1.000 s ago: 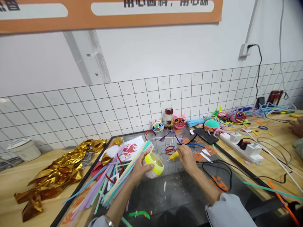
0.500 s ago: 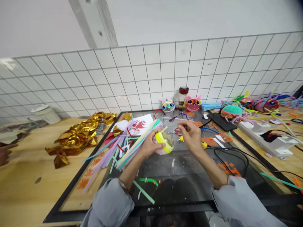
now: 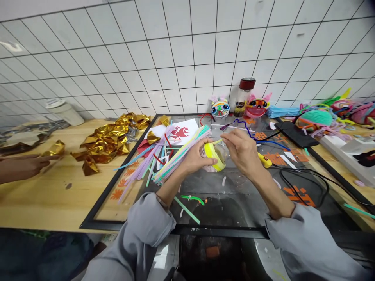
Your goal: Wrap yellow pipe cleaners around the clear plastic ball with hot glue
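Observation:
My left hand [image 3: 197,158] is wrapped round a clear, rounded plastic container [image 3: 222,153] with bright yellow pipe cleaner [image 3: 215,156] wound about it as a band. A loose end of that pipe cleaner sticks up towards the right. My right hand [image 3: 240,150] pinches this end between thumb and fingers, just above the container. Under my left forearm lies a bundle of pastel pipe cleaners [image 3: 178,160]. Beyond my right wrist is a yellow glue gun [image 3: 265,160], partly hidden by the hand.
Two decorated animal-face crafts, one white [image 3: 220,108] and one pink [image 3: 257,107], flank a red-lidded jar [image 3: 245,97] by the tiled wall. Crumpled gold foil [image 3: 108,136] lies left, near another person's hand [image 3: 26,167]. At right are a black phone [image 3: 297,134], cables and a power strip [image 3: 348,156].
My right hand has come in closer to the container and pinches the yellow pipe cleaner's end. The view has tilted down. The other person's hand reaches further in, near a gold foil piece.

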`<state>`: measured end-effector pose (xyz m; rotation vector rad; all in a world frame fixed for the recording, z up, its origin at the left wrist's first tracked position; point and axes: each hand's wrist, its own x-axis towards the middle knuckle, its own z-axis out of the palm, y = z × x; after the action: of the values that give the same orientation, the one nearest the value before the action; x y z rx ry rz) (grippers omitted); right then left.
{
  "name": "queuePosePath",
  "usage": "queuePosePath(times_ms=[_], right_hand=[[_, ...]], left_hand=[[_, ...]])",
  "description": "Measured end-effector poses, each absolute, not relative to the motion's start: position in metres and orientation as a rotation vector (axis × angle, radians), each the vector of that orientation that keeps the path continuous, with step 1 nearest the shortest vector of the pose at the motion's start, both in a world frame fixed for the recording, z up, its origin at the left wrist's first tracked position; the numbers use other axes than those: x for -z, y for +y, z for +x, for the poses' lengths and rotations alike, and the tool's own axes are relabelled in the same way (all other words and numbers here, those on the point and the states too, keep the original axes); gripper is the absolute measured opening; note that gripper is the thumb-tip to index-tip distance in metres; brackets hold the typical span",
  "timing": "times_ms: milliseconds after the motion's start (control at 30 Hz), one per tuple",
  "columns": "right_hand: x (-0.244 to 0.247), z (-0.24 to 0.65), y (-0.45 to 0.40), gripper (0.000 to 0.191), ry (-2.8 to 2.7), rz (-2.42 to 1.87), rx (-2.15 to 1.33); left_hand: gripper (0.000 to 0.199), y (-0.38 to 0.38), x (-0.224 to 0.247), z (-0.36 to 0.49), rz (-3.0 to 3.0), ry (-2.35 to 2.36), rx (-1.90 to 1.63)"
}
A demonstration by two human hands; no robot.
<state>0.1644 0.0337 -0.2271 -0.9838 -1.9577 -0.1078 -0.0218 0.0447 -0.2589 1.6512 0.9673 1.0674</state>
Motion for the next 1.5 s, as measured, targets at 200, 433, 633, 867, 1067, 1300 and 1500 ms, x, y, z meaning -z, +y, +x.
queuePosePath(times_ms=[200, 433, 633, 867, 1067, 1300, 1500], right_hand=[[0.232, 0.171, 0.035, 0.023, -2.012, -1.050, 0.067], [0.230, 0.173, 0.023, 0.020, -2.059, -1.076, -0.106], [0.232, 0.170, 0.021, 0.022, -2.070, -1.061, -0.110], [0.229, 0.169, 0.020, 0.022, -2.067, -1.014, -0.149], [0.232, 0.166, 0.021, 0.020, -2.076, -1.030, -0.155], [0.235, 0.165, 0.021, 0.019, -2.064, -1.013, -0.140], [0.236, 0.165, 0.022, 0.020, -2.066, -1.009, -0.124]], left_hand=[[0.070, 0.043, 0.258, -0.022, 1.733, 0.988, -1.048], [0.069, 0.043, 0.259, -0.022, 1.759, 0.983, -1.045], [0.069, 0.043, 0.259, -0.022, 1.770, 0.973, -1.029], [0.067, 0.042, 0.253, -0.024, 1.795, 0.991, -1.012], [0.065, 0.041, 0.254, -0.024, 1.860, 0.991, -1.039], [0.058, 0.041, 0.258, -0.022, 1.947, 0.926, -1.143], [0.055, 0.039, 0.256, -0.023, 1.937, 0.919, -1.141]])
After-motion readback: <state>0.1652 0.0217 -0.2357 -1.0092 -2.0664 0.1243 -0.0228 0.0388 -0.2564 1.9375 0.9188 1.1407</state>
